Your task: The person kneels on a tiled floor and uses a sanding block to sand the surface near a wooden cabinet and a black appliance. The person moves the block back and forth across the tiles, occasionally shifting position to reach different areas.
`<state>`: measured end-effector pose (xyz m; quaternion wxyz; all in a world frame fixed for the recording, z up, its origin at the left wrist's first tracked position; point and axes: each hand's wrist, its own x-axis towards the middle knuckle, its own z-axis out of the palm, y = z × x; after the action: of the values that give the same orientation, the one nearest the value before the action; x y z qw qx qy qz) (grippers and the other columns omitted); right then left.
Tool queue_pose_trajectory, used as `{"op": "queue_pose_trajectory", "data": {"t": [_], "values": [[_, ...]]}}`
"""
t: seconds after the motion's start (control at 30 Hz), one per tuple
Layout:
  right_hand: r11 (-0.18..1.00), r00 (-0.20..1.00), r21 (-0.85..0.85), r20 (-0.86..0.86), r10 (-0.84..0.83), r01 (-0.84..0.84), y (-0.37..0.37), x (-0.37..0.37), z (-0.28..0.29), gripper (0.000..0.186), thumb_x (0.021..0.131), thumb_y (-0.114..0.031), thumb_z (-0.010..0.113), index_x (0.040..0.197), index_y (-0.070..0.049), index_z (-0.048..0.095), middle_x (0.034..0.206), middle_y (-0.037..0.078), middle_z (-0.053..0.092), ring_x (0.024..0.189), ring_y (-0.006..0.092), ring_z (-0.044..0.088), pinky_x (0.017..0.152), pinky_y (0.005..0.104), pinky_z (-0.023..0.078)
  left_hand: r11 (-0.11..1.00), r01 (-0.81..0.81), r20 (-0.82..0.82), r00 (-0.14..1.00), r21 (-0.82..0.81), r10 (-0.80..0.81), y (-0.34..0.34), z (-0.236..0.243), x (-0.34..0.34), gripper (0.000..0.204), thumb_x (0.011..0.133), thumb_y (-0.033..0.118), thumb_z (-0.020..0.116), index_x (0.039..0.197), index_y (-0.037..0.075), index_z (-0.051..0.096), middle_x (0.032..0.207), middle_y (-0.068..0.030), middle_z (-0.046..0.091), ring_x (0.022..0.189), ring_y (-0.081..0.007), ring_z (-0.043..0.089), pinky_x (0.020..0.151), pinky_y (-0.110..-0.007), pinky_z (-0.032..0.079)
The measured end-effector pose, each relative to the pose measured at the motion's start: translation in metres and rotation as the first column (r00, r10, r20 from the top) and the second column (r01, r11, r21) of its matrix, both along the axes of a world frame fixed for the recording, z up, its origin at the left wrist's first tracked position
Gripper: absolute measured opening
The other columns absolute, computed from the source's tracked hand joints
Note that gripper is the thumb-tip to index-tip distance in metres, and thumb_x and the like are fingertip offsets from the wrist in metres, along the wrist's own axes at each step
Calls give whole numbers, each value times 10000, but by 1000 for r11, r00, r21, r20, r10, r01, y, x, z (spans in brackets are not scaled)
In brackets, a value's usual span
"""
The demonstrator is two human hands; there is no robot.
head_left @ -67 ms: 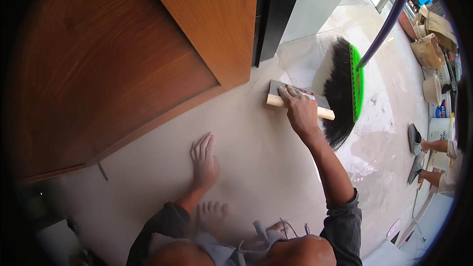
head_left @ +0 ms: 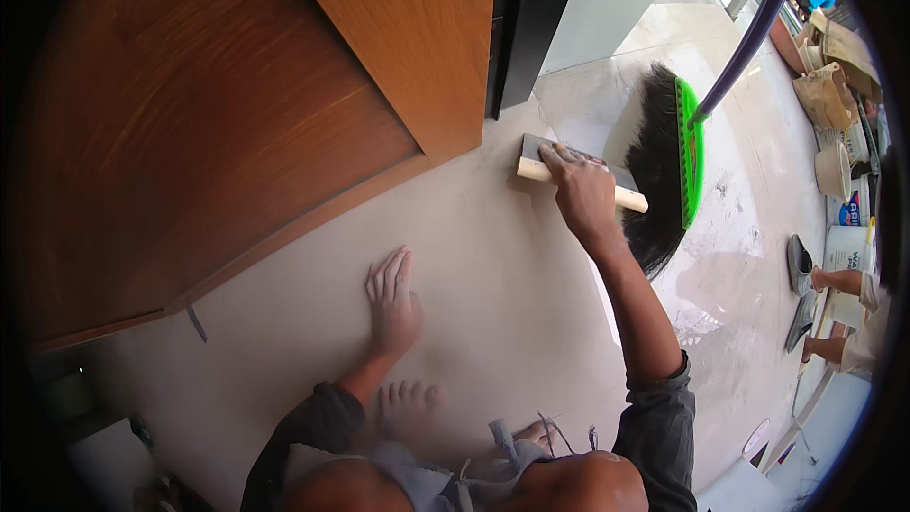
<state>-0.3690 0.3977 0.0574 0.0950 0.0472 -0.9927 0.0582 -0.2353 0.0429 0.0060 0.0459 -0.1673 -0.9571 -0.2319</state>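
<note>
My right hand (head_left: 585, 194) grips a wide scraper with a pale wooden handle (head_left: 534, 170) and a flat grey blade (head_left: 539, 146). Its fingers reach over onto the blade, which is low over the floor or touching it. The right end of the handle comes up against the black bristles (head_left: 654, 166) of a broom lying on the floor. My left hand (head_left: 394, 313) rests flat on the dusty beige floor (head_left: 474, 303), fingers stretched out and holding nothing.
A brown wooden door panel (head_left: 246, 133) fills the left, beside a black frame (head_left: 531, 28). The broom has a green head (head_left: 691, 161) and purple handle (head_left: 758, 28). At right are a person's feet in grey slippers (head_left: 799, 264), buckets (head_left: 833, 171) and paper bags (head_left: 825, 100).
My right hand has slid the scraper a little farther away from me over the floor. The view has shifted slightly; my left hand stays in place.
</note>
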Motion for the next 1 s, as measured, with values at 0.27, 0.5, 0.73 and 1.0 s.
{"op": "queue_pose_trajectory", "data": {"t": [0.27,0.5,0.73,1.0], "values": [[997,998,57,40,46,-48,-6,14,-14,414,1000,-99,592,1369,-156,772,1392,157,762,1168,311,787,903,440,644,998,-32,-28,999,-62,30,-3,-9,-3,695,912,-65,555,1601,-17,478,1622,-175,524,1511,-377,489,1293,-639,319],[992,987,103,132,-87,74,-5,-4,2,398,990,-72,594,1321,-171,792,1218,65,810,1071,302,796,833,472,619,1000,4,-11,1000,-31,-4,5,-11,-11,695,914,-66,537,1604,-17,473,1621,-181,530,1528,-390,480,1293,-640,312],[985,962,95,222,-160,142,-9,-37,7,323,1041,-105,572,1318,-109,738,1089,98,830,910,320,811,754,481,645,1000,-9,-26,1000,-10,9,6,-8,-8,694,919,-75,499,1610,-23,471,1610,-208,548,1510,-411,501,1276,-635,328],[965,945,53,196,-262,257,-67,48,0,366,918,-68,728,1260,55,680,1148,243,767,892,373,811,732,447,659,1000,-4,-66,998,-9,3,-1,-16,-8,691,921,-65,505,1609,-13,467,1607,-213,548,1523,-401,490,1276,-636,326]]}}
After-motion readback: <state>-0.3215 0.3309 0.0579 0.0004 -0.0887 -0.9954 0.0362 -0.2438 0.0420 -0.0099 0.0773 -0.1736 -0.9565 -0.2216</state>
